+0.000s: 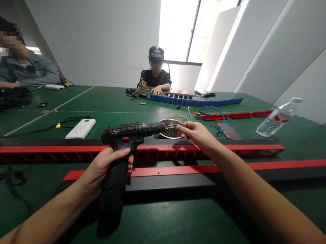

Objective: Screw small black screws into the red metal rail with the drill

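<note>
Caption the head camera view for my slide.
Left hand gripping a black drill, right hand at the tip of the bit, near a bowl of small dark pieces.

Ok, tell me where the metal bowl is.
In the head view, the metal bowl sits just right of centre on the green table, behind the farther red-and-black bar, beside the right hand.

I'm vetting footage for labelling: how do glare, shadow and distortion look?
Head view: the window glares almost pure white; head view: a dark shadow lies on the green table below the black drill; head view: the wall edges at right lean steeply, perhaps from wide-angle stretch.
</note>
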A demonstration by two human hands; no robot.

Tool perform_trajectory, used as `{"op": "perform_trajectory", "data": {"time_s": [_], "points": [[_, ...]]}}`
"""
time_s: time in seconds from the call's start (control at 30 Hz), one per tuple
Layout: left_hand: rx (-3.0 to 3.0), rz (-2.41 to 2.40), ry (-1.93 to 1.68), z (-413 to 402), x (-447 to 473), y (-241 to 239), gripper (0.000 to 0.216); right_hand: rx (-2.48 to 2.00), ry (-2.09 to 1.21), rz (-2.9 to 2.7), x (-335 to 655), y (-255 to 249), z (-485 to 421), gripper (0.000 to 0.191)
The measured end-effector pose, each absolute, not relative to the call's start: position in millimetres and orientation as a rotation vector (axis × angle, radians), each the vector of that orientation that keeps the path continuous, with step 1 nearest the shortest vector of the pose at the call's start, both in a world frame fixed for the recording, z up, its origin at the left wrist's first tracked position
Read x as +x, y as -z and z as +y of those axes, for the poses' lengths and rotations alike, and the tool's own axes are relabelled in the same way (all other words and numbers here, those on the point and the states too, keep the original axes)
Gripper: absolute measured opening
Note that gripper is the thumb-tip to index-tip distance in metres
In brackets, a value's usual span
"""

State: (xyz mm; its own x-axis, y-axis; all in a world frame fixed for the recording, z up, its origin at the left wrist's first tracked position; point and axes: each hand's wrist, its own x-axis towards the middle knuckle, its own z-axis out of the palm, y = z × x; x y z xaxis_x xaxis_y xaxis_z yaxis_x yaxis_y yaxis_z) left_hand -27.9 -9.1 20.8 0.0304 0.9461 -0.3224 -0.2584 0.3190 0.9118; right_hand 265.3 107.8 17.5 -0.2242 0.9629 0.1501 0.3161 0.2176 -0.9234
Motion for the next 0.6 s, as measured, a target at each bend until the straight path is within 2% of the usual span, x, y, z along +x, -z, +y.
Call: {"op": "perform_trajectory", "data": {"time_s": [0.23, 0.6], "points": [[0.793, 1.134, -1.045, -14, -28, -26, 0.015, -1.127, -0.989, -1.6, 282, -7, 77, 0.045], [0.825, 1.1, -1.023, -9, -29, -19, 0.02, -1.085, -1.067, -1.425, 281, 4, 75, 0.046]]}}
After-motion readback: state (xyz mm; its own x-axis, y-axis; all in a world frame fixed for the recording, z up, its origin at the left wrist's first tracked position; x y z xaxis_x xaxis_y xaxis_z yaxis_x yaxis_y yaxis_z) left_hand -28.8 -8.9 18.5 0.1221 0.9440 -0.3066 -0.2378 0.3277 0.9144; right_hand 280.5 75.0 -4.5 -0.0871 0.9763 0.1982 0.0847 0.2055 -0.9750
